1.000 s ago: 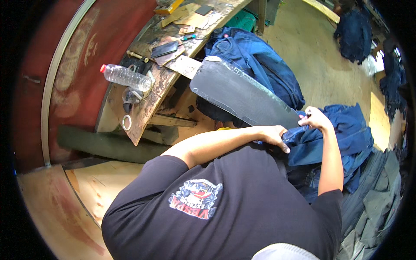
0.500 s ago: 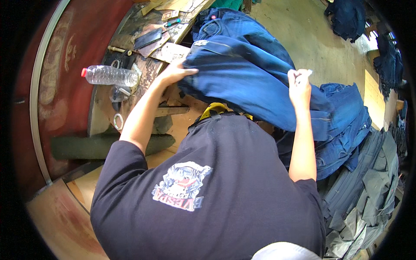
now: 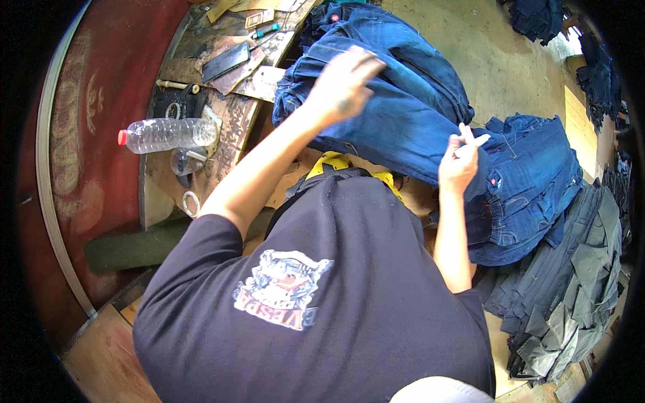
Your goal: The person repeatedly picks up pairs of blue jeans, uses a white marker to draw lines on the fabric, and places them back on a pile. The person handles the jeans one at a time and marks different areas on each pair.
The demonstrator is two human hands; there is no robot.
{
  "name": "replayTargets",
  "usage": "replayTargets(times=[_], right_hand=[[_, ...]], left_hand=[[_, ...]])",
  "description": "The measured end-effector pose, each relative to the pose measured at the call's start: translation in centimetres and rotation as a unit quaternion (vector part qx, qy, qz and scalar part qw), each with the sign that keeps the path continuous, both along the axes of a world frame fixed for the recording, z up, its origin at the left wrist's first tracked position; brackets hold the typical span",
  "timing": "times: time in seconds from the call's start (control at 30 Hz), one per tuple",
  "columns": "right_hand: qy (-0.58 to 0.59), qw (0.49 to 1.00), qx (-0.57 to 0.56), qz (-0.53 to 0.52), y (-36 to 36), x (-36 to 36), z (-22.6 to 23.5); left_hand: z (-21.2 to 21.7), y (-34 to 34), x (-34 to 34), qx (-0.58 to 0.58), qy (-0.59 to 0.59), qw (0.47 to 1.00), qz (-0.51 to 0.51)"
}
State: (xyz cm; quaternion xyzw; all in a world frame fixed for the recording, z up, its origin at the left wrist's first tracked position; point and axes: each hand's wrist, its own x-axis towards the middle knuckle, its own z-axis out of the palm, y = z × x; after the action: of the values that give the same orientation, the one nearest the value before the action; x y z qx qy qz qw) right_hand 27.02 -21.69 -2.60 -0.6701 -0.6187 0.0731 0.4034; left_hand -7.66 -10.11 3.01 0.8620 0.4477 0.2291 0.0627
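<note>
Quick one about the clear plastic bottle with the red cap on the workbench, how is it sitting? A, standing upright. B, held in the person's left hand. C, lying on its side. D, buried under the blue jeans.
C: the plastic bottle lies on its side on the workbench, red cap pointing left, apart from the left hand raised over the blue jeans.

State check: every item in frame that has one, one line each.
Left hand: open, fingers spread, blurred, over the blue jeans; contact unclear.
Right hand: pinching the jeans' edge.
Blue jeans: draped across the work surface, bunched.
Bottle: lying on its side, red cap on, looks empty.
Phone: flat on the bench, screen dark.
Grey pile: stacked on the floor.
</note>
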Motion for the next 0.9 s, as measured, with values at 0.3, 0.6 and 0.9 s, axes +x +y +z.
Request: replayTargets(times=[0.3,0.6,0.9], right_hand=[[-0.059,0.996,-0.043,-0.045,-1.7,3.0,-0.8],[0.35,0.934,-0.028,-0.057,-3.6,-10.4,1.1],[0.103,0.992,-0.061,0.046,-1.8,-14.3,1.0]], left_hand=[[-3.9,10.8,11.5,-0.335,0.202,0.918,-0.055],[-3.2,6.2,7.4,-0.315,0.123,0.941,-0.021],[-4.7,10.8,6.5,-0.273,0.099,0.947,-0.137]])
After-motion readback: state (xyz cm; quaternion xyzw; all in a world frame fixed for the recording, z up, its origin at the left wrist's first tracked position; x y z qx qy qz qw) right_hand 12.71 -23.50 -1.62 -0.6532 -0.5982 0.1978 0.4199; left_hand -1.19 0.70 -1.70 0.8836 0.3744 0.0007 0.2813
